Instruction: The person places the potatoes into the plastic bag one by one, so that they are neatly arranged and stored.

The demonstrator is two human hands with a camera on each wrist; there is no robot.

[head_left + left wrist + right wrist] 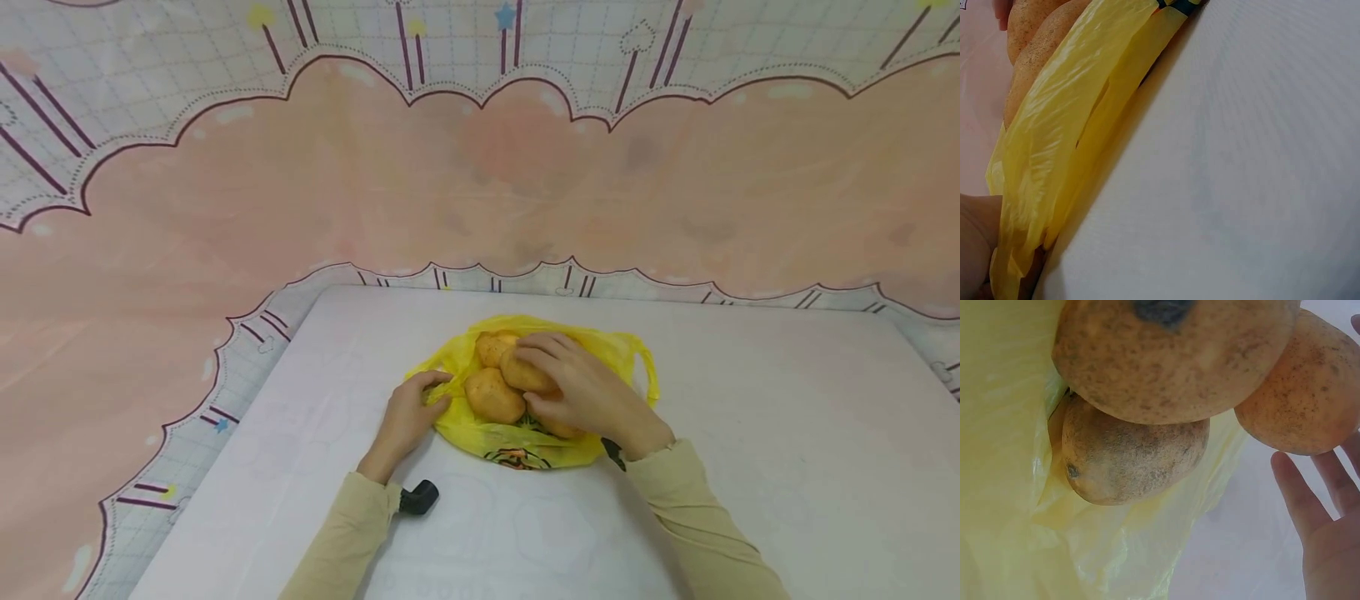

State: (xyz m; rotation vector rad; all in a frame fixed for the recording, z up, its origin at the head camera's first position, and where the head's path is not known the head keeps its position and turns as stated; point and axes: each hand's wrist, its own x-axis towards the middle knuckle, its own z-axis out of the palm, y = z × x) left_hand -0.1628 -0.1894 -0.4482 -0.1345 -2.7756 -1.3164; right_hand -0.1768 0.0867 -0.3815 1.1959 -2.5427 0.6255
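Note:
A yellow plastic bag (467, 437) lies on the white table with its mouth spread around several potatoes. My left hand (405, 419) holds the bag's left edge, and the left wrist view has the yellow film (1060, 144) bunched at that hand. Over the bag's right side, my right hand (588, 387) grips an upper potato (521, 373), its fingers bent over the top. Beside it sit a front potato (495, 397) and a back potato (491, 347). Another potato (561, 427) is partly hidden under the right hand. The right wrist view shows a potato with a dark patch (1172, 369) close up.
The white table (787, 433) extends around the bag, with a patterned pink cloth (465, 183) behind it. A bag handle loop (651, 375) sticks out at the right. Black pieces show at both wrists, one by the left sleeve (418, 497).

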